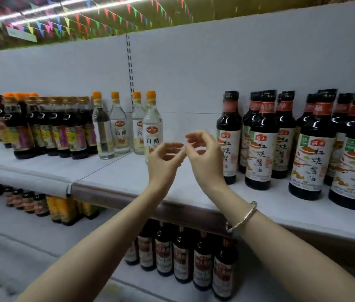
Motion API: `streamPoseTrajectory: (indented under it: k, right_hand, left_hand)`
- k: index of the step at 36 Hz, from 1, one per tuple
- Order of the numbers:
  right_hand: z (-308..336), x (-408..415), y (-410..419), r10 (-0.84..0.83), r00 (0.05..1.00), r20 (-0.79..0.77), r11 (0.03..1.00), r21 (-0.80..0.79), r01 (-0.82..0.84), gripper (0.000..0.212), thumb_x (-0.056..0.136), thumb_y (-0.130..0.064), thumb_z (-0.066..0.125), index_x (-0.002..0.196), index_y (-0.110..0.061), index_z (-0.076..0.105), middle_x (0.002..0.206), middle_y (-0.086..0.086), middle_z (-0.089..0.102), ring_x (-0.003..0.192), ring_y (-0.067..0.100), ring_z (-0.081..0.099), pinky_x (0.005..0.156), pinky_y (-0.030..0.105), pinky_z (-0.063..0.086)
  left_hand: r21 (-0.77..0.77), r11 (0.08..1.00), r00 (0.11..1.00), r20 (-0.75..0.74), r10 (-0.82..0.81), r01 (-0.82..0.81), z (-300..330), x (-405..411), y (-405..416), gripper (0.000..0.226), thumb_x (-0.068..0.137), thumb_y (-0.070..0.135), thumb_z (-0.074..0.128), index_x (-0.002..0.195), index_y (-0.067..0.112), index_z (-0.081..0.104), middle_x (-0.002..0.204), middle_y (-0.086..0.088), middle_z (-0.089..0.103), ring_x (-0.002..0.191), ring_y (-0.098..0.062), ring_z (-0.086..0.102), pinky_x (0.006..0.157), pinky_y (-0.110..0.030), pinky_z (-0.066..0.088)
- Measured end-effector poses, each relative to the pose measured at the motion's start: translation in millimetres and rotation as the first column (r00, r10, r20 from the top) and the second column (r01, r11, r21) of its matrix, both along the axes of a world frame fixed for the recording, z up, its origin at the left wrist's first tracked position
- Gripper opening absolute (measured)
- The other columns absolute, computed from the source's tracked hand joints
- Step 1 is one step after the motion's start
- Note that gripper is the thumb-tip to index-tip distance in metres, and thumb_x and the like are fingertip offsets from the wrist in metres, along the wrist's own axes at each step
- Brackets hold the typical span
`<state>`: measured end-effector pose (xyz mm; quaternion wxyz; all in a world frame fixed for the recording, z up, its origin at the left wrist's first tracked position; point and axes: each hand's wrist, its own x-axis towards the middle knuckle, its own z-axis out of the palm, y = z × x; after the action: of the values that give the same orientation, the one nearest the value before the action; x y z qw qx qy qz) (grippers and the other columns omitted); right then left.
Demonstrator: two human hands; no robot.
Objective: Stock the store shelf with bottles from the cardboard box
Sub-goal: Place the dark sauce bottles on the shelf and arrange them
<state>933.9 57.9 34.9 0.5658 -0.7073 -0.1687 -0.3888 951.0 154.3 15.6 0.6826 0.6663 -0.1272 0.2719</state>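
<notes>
both hands are hovering over the middle of the shelf (128, 171), holding nothing. the left hand (163, 162) and the right hand (205, 158) are sitting close together, fingers loosely curled and relaxed, the tips almost touching each other.

the clear vinegar bottles (152, 127) are standing just left of the hands, toward the far side of the board, and the dark soy sauce bottles (259, 144) are filling the right end in rows. more dark bottles (48, 127) are crowding the far left. the cardboard box is not showing anywhere in view.

this is looking like a pause between placements: no bottle is in hand, so the next move is probably calling for a turn back to the box to fetch another one.

open room is lying between the vinegar and the soy sauce, a bare white stretch running from the near lip to the back panel. a bottle going in there is needing to clear the vinegar on the left and the first soy bottle on the right. the near edge of the shelf is sitting right under the wrists, where a bracelet (242, 216) is hanging on the right arm.
</notes>
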Motion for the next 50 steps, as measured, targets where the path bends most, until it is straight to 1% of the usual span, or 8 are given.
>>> streamPoseTrajectory:
  k: [13, 20, 24, 28, 35, 39, 43, 50]
  right_hand:
    - [-191.4, -28.5, 211.2, 0.447, 0.805, -0.391, 0.857, -0.069, -0.510, 0.007, 0.082, -0.008, 0.064, 0.086, -0.013, 0.062, 0.077, 0.006, 0.063, 0.068, 0.014, 0.059, 0.061, 0.023, 0.048]
    - [-381.3, -43.2, 275.6, 0.360, 0.460, -0.812, 0.739, -0.054, -0.672, 0.010, 0.083, -0.016, 0.070, 0.080, -0.019, 0.061, 0.074, -0.002, 0.063, 0.074, 0.013, 0.060, 0.063, 0.017, 0.045]
    - [-479.7, -52.8, 283.1, 0.230, 0.311, -0.922, 0.670, -0.081, -0.738, 0.006, 0.083, -0.018, 0.068, 0.084, -0.019, 0.063, 0.078, -0.004, 0.063, 0.082, 0.017, 0.062, 0.074, 0.027, 0.048]
    - [-586.3, -62.2, 290.5, 0.128, 0.228, -0.965, 0.632, -0.098, -0.769, 0.006, 0.085, -0.018, 0.067, 0.081, -0.019, 0.061, 0.079, -0.004, 0.061, 0.083, 0.016, 0.060, 0.073, 0.026, 0.048]
    - [-767.7, -94.6, 274.6, -0.056, 0.148, -0.987, 0.563, -0.154, -0.812, 0.010, 0.084, -0.015, 0.067, 0.081, -0.021, 0.059, 0.075, -0.010, 0.057, 0.081, 0.013, 0.057, 0.062, 0.017, 0.040]
    - [-845.0, -112.9, 270.8, -0.109, 0.130, -0.986, 0.446, -0.165, -0.880, 0.022, 0.082, -0.008, 0.068, 0.103, -0.014, 0.064, 0.100, -0.002, 0.063, 0.099, 0.015, 0.059, 0.078, 0.022, 0.047]
    - [-903.9, -131.1, 278.3, -0.151, 0.189, -0.970, 0.265, -0.224, -0.938, 0.062, 0.078, -0.005, 0.067, 0.133, -0.024, 0.046, 0.131, 0.006, 0.049, 0.118, 0.027, 0.052, 0.093, 0.041, 0.049]
    - [-959.4, -150.4, 293.5, -0.170, 0.356, -0.919, 0.143, -0.381, -0.914, 0.039, 0.088, 0.002, 0.051, 0.123, -0.015, 0.053, 0.124, 0.009, 0.050, 0.111, 0.031, 0.054, 0.091, 0.041, 0.048]
  left_hand:
    - [0.057, 0.932, 0.870, -0.341, 0.355, -0.358, -193.2, -88.5, 214.9, 0.016, 0.091, 0.013, 0.062, 0.081, 0.001, 0.067, 0.065, -0.010, 0.063, 0.057, -0.014, 0.058, 0.054, -0.030, 0.049]
    - [0.103, 0.936, 0.673, -0.669, 0.317, -0.338, -374.2, -136.2, 286.8, 0.008, 0.089, 0.017, 0.064, 0.093, 0.011, 0.069, 0.085, -0.008, 0.069, 0.077, -0.018, 0.067, 0.067, -0.033, 0.057]
    - [0.125, 0.926, 0.590, -0.738, 0.327, -0.356, -464.0, -158.4, 298.3, 0.009, 0.086, 0.001, 0.062, 0.090, 0.008, 0.066, 0.083, -0.006, 0.066, 0.071, -0.009, 0.059, 0.062, -0.014, 0.047]
    - [0.150, 0.915, 0.463, -0.825, 0.324, -0.374, -576.7, -184.3, 310.3, 0.025, 0.078, -0.003, 0.060, 0.080, 0.022, 0.063, 0.069, 0.001, 0.060, 0.064, -0.011, 0.054, 0.064, -0.024, 0.045]
    - [0.260, 0.919, 0.319, -0.880, 0.353, -0.297, -743.9, -228.5, 308.2, 0.028, 0.079, -0.007, 0.062, 0.083, 0.020, 0.060, 0.077, 0.007, 0.057, 0.070, -0.001, 0.052, 0.062, -0.009, 0.040]
    - [0.292, 0.927, 0.301, -0.885, 0.355, -0.236, -805.1, -241.2, 307.7, 0.029, 0.077, -0.008, 0.062, 0.091, 0.018, 0.061, 0.082, 0.006, 0.057, 0.074, -0.002, 0.051, 0.064, -0.008, 0.039]
    - [0.296, 0.935, 0.294, -0.891, 0.345, -0.197, -846.0, -248.9, 304.8, 0.029, 0.079, -0.004, 0.063, 0.098, 0.018, 0.061, 0.089, 0.007, 0.057, 0.081, -0.002, 0.052, 0.068, -0.009, 0.042]
    - [0.318, 0.920, 0.297, -0.877, 0.378, -0.230, -883.0, -245.4, 301.9, 0.033, 0.079, -0.004, 0.064, 0.100, 0.021, 0.061, 0.095, 0.004, 0.060, 0.090, -0.006, 0.055, 0.077, -0.022, 0.047]
